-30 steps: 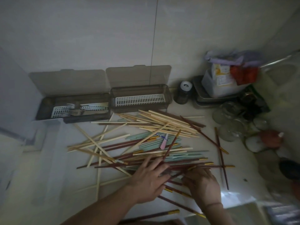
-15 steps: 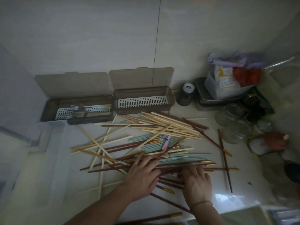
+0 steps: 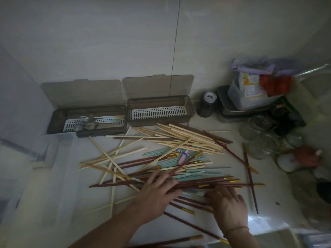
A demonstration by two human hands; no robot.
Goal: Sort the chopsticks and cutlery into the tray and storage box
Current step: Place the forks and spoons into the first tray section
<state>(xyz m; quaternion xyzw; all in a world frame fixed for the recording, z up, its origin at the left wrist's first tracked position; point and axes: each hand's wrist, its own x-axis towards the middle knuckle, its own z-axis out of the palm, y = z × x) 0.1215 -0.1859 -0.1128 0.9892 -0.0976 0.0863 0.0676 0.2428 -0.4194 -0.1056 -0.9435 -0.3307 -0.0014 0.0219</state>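
A loose pile of chopsticks covers the counter: pale wooden ones (image 3: pixel 180 138), teal ones (image 3: pixel 200 174) and dark red ones with gold tips (image 3: pixel 215 184). My left hand (image 3: pixel 155 196) lies flat on the near side of the pile, fingers spread over the dark red sticks. My right hand (image 3: pixel 227 201) rests beside it, fingers stretched onto the same sticks. Against the wall stand two open brown storage boxes. The left box (image 3: pixel 57 120) holds forks (image 3: pixel 84 125); the right box (image 3: pixel 188 106) shows only its white slotted tray (image 3: pixel 157 112).
A clear plastic tub (image 3: pixel 53 140) sits at the left counter edge. Right of the boxes stand a dark jar (image 3: pixel 206 104), stacked metal trays with a plastic container (image 3: pixel 250 97), several glass jars (image 3: pixel 259 140) and small bowls. A small pink item (image 3: pixel 182 159) lies on the pile.
Both hands have slid slightly forward over the dark red chopsticks, drawing them into a tighter bundle. The camera view has shifted a little.
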